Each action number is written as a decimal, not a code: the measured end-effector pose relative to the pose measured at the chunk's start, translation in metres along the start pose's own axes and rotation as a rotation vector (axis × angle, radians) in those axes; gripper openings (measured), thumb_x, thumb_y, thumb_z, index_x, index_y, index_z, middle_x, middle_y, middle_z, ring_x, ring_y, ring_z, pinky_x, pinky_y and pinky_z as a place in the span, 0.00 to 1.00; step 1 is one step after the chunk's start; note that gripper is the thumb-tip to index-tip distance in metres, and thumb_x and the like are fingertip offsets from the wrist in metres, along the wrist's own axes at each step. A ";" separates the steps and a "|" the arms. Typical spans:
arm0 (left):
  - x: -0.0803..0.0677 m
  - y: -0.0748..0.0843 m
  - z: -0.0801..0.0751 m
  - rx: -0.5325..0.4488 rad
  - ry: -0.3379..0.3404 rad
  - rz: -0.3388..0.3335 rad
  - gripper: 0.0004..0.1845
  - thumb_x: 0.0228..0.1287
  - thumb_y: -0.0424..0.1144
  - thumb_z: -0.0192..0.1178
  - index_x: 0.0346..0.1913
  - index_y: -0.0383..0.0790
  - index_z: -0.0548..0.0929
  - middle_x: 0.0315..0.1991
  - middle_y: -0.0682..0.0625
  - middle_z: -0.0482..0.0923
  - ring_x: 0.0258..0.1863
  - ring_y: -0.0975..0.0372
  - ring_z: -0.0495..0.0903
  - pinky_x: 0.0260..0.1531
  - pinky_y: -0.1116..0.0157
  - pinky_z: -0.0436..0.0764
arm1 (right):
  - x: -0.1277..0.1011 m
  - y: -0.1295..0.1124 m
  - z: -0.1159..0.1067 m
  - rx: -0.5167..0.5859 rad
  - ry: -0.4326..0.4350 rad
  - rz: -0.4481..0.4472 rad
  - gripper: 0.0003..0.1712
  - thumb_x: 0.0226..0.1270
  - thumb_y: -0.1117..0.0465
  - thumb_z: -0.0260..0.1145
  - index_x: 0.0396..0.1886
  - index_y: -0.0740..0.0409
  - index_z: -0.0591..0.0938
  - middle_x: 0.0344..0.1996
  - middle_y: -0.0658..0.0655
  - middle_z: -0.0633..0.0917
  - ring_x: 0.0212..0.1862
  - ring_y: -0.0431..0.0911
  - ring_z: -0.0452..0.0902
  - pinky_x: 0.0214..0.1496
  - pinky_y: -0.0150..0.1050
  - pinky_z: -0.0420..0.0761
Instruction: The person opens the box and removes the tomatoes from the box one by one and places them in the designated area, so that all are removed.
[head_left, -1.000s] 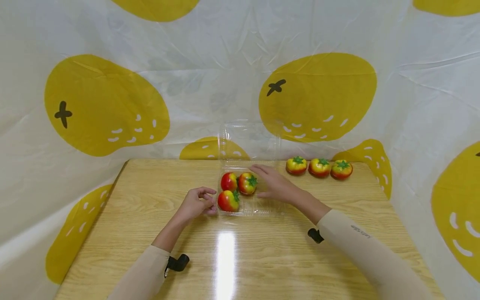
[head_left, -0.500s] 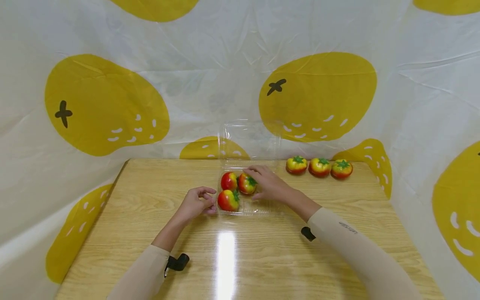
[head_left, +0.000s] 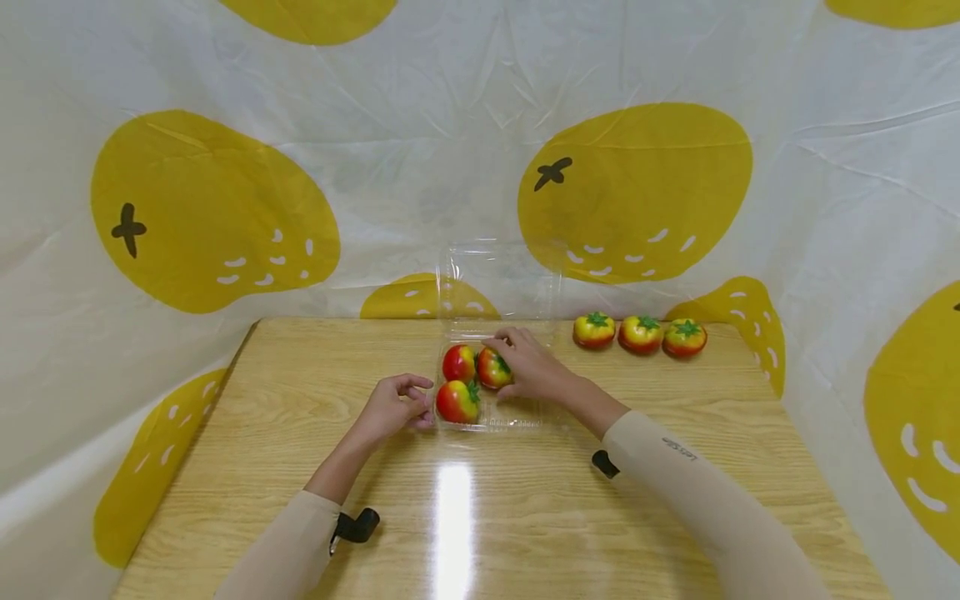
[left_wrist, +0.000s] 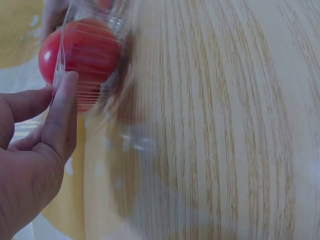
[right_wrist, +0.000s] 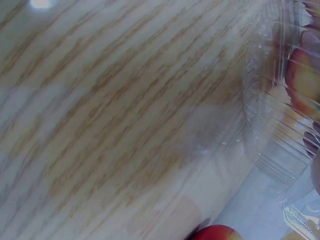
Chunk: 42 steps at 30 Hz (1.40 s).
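Note:
A hinged clear plastic clamshell box point(head_left: 517, 423) stands open near the table's back edge. Two red-and-yellow tomatoes sit along its left side, a rear one point(head_left: 457, 363) and a front one point(head_left: 457, 402). My left hand point(head_left: 392, 404) pinches the box's left rim between thumb and fingers; the left wrist view shows the rim point(left_wrist: 60, 60) beside a red tomato point(left_wrist: 95, 52). Inside the box, my right hand point(head_left: 534, 368) grips a third tomato point(head_left: 491, 367), fingers over its far side and thumb nearer. The palm covers part of it. Only the box's ribbed wall point(right_wrist: 280, 162) shows well in the right wrist view.
Three more tomatoes stand in a row at the table's back right: the left one point(head_left: 594, 331), the middle one point(head_left: 640, 335) and the right one point(head_left: 685, 339). The raised lid point(head_left: 498, 279) leans by the fruit-printed curtain point(head_left: 405, 192) behind the wooden table point(head_left: 315, 358).
My right hand has moved left and closed round the third tomato in the box. The left hand has stayed at the rim, and the other tomatoes have not moved.

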<state>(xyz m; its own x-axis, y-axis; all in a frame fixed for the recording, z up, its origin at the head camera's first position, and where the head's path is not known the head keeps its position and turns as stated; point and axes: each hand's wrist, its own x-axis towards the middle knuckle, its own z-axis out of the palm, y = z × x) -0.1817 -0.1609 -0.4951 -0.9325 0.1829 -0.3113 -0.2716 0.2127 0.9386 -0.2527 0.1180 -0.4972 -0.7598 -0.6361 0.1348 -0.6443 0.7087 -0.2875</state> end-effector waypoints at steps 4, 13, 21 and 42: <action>0.000 0.000 0.001 -0.007 -0.002 0.002 0.18 0.61 0.24 0.61 0.55 0.31 0.77 0.36 0.39 0.76 0.27 0.56 0.85 0.34 0.56 0.88 | 0.001 0.001 0.003 0.000 0.011 0.001 0.53 0.40 0.43 0.81 0.67 0.49 0.67 0.59 0.57 0.69 0.60 0.52 0.63 0.65 0.49 0.73; 0.001 -0.002 0.000 -0.008 -0.001 0.021 0.19 0.61 0.23 0.61 0.55 0.30 0.77 0.34 0.40 0.76 0.26 0.56 0.85 0.32 0.58 0.88 | 0.002 0.001 0.007 0.024 0.058 -0.021 0.47 0.40 0.46 0.82 0.62 0.49 0.70 0.58 0.56 0.69 0.60 0.52 0.64 0.64 0.50 0.74; -0.001 -0.002 0.002 -0.013 0.021 0.025 0.18 0.59 0.21 0.60 0.54 0.30 0.78 0.32 0.41 0.75 0.25 0.57 0.84 0.30 0.59 0.88 | 0.000 0.001 0.009 0.059 0.054 -0.003 0.46 0.41 0.48 0.82 0.61 0.47 0.70 0.61 0.55 0.69 0.62 0.51 0.62 0.65 0.50 0.74; 0.000 -0.003 0.003 -0.018 0.028 0.017 0.18 0.59 0.21 0.60 0.54 0.30 0.78 0.34 0.41 0.74 0.26 0.57 0.84 0.33 0.57 0.88 | -0.010 -0.003 0.003 0.125 0.058 -0.024 0.42 0.48 0.56 0.78 0.62 0.51 0.68 0.62 0.57 0.68 0.65 0.52 0.61 0.65 0.52 0.74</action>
<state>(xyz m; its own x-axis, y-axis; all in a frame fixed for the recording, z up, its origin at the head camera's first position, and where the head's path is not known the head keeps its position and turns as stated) -0.1802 -0.1582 -0.4984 -0.9433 0.1591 -0.2913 -0.2598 0.1923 0.9463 -0.2428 0.1207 -0.5006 -0.7503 -0.6312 0.1967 -0.6492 0.6473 -0.3994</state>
